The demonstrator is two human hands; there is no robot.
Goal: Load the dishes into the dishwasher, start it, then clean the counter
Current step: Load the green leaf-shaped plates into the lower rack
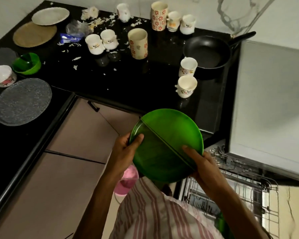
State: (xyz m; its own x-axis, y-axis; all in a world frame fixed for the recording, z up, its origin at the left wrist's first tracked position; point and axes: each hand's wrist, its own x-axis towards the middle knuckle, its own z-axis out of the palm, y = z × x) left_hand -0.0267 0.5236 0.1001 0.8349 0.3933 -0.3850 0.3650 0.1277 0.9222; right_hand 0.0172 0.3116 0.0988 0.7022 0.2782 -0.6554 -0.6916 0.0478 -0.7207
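Observation:
Two green plates overlap in front of my chest: an upper green plate [176,128] and a lower green plate [155,161]. My left hand [126,149] grips the left rim with the thumb on top. My right hand [202,166] grips the right edge where the two plates meet. Below them on the right stands the open dishwasher with its wire rack [240,192] pulled out. On the black counter [136,83] stand several cups, among them a floral cup [187,67] and a white cup [186,87], plus a tall floral tumbler [138,44].
A black frying pan [209,52] sits at the counter's right. A green bowl [27,63], a white bowl [2,75], a grey plate [22,102], a tan mat [34,34] and a white plate [50,16] lie on the left. Food scraps [93,16] litter the back. Pink container [126,181] below.

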